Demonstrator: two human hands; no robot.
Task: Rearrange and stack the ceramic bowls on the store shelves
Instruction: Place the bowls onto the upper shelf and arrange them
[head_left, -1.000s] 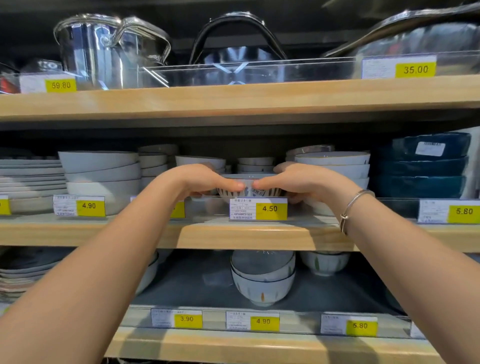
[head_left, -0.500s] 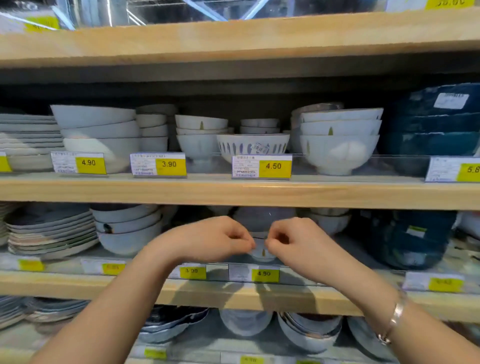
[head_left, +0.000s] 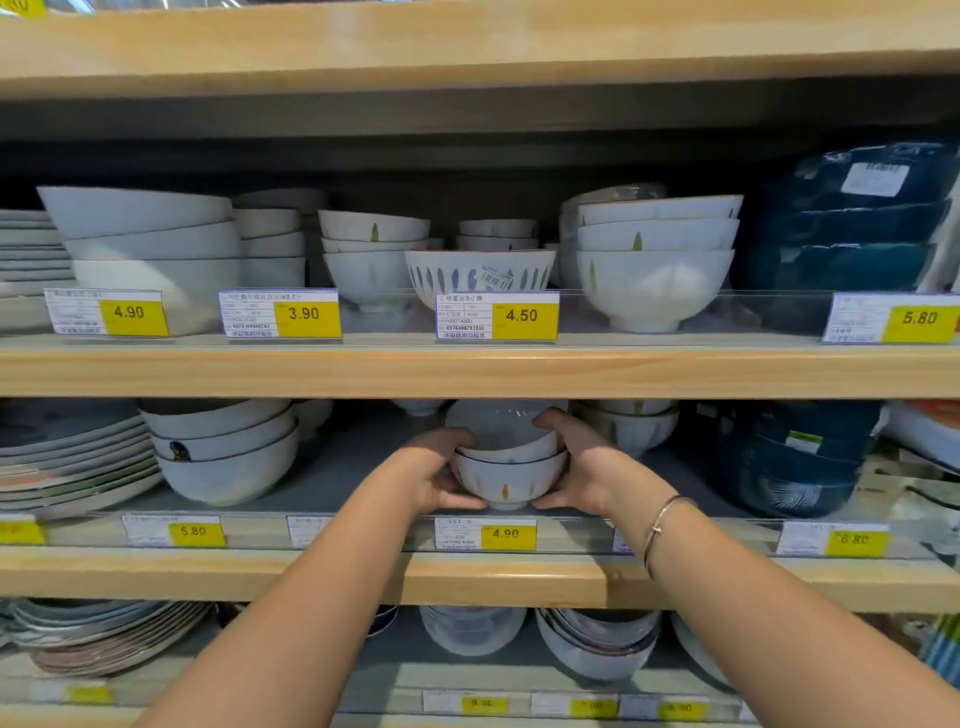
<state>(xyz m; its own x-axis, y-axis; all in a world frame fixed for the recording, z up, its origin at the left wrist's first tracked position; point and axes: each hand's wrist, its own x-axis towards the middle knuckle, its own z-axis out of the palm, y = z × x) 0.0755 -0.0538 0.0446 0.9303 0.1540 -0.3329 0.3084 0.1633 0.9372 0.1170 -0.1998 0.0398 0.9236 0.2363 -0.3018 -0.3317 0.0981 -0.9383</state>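
A small stack of two white bowls (head_left: 506, 475) with thin dark rims stands on the middle shelf (head_left: 498, 574), behind the 4.90 tag. My left hand (head_left: 439, 475) grips its left side and my right hand (head_left: 579, 467) grips its right side, thumbs under the lower bowl's base. On the shelf above, a white bowl with blue dashes (head_left: 480, 275) sits alone behind the 4.50 tag.
Stacks of white bowls (head_left: 223, 452) and plates (head_left: 72, 462) stand to the left, more white bowls (head_left: 631, 426) and dark blue bowls (head_left: 795, 462) to the right. The shelf above (head_left: 467, 369) hangs low over the stack. A clear rail with price tags (head_left: 506, 535) fronts each shelf.
Both hands left the blue-dash bowl on the upper shelf, dropped to the middle shelf and now hold the two-bowl stack. My view tilted down.
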